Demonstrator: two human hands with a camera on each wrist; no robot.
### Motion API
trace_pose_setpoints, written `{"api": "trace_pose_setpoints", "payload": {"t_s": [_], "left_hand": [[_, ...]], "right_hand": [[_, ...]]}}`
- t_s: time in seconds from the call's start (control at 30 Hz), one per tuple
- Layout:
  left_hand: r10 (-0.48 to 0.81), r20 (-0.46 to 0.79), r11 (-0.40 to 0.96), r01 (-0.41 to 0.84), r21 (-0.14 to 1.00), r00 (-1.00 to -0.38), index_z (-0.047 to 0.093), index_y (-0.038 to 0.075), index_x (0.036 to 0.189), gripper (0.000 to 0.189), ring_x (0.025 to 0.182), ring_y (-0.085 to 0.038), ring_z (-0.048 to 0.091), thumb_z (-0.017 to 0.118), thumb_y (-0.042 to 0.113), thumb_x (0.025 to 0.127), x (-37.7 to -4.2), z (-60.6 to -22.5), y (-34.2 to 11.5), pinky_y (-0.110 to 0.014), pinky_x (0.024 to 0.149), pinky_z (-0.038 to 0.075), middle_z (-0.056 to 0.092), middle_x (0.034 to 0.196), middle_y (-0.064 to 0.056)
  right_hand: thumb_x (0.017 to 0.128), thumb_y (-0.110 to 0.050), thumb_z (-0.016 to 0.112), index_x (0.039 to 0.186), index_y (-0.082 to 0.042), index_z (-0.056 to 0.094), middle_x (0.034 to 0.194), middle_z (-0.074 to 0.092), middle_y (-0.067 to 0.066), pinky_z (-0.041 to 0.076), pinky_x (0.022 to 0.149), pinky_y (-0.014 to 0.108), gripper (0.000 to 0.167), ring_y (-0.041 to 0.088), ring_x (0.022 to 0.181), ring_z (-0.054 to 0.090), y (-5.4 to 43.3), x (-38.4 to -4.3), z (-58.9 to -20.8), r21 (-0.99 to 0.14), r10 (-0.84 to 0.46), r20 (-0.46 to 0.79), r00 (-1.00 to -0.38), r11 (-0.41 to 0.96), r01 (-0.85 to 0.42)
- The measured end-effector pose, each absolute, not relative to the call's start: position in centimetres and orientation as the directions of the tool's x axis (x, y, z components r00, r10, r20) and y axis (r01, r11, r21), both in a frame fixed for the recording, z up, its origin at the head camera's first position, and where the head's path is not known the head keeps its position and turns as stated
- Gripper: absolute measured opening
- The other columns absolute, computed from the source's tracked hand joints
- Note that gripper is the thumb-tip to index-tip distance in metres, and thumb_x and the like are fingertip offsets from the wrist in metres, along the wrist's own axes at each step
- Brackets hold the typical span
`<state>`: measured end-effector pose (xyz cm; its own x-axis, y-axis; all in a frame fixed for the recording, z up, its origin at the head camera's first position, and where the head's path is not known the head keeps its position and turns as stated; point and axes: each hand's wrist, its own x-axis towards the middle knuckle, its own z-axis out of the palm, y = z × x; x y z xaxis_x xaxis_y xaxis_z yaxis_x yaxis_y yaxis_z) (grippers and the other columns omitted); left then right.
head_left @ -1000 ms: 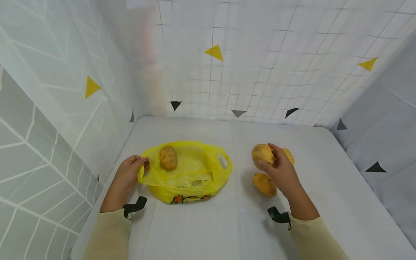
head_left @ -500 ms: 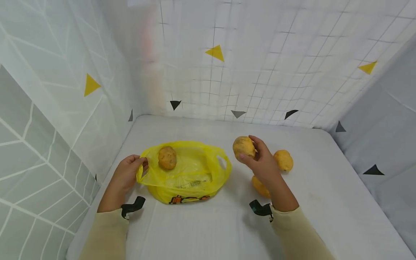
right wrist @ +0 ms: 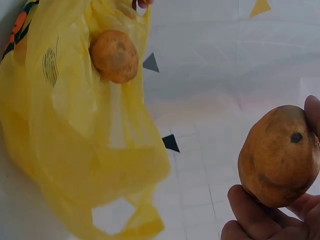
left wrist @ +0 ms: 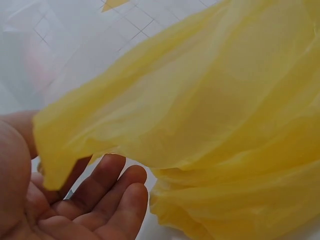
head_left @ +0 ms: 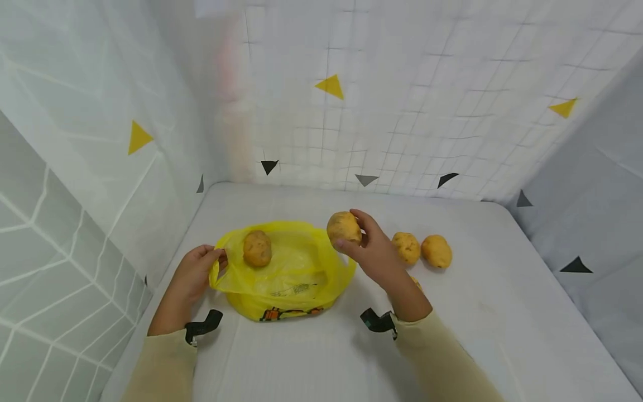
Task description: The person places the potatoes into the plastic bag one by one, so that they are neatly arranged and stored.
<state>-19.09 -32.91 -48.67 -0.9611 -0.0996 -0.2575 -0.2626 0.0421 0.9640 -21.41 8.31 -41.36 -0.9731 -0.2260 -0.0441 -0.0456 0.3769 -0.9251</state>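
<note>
Fingers of our right hand curl round a potato, just carried leftward to the right edge of the yellow bag, which we judge puts it within easy reach of the mouth. Our left hand pinches the bag's left end, holding it spread on the counter; another potato shows there. Two more potatoes sit beyond our right wrist, which mostly hides a third. The slack handle at the bag's right end may get in the way.
</note>
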Motion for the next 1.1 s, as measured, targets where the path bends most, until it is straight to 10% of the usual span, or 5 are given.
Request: {"api": "trace_pose_setpoints", "payload": {"t_s": [1.1], "left_hand": [[-0.111, -0.253, -0.014, -0.253, 0.967, -0.961, 0.054, 0.0, 0.115, 0.028, 0.103, -0.009, 0.064, 0.059, 0.027, 0.109, -18.9, -48.6, -33.0, -0.02, 0.095, 0.056, 0.064, 0.106, 0.002]], "right_hand": [[0.086, -0.056, 0.082, 0.162, -0.028, 0.035, 0.153, 0.05, -0.007, 0.056, 0.103, 0.043, 0.094, 0.021, 0.131, 0.059, -3.7, -20.3, -45.4, -0.94, -0.468, -0.137, -0.873, 0.34, -0.035]]}}
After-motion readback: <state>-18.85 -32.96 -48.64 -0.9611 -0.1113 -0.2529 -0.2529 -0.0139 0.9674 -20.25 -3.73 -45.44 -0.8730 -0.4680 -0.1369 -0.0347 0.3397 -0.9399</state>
